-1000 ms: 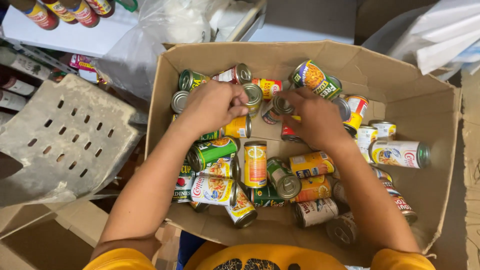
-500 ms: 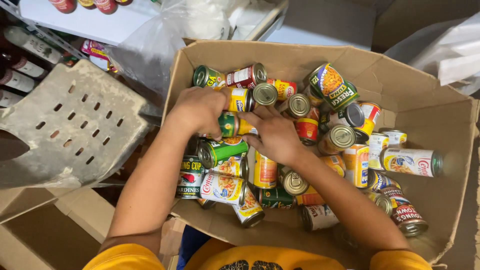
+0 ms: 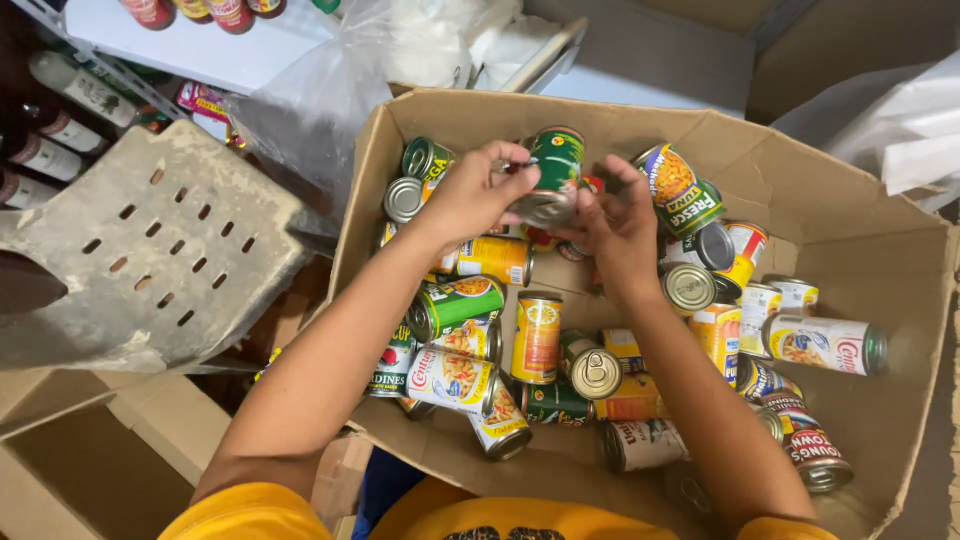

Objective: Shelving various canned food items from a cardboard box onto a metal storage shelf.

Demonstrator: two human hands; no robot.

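Grey perforated stool [image 3: 150, 250] (left), clear plastic bag [image 3: 320, 100], shelf bottles [image 3: 60, 110].

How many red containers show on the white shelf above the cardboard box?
3, lined along the frame's top edge on the white shelf: left red container, middle one, right one. All are cropped, and more may sit out of view.

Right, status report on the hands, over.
Left hand and right hand both gripping green can. Lifted above cardboard box. Loose cans beneath; nothing obstructing.
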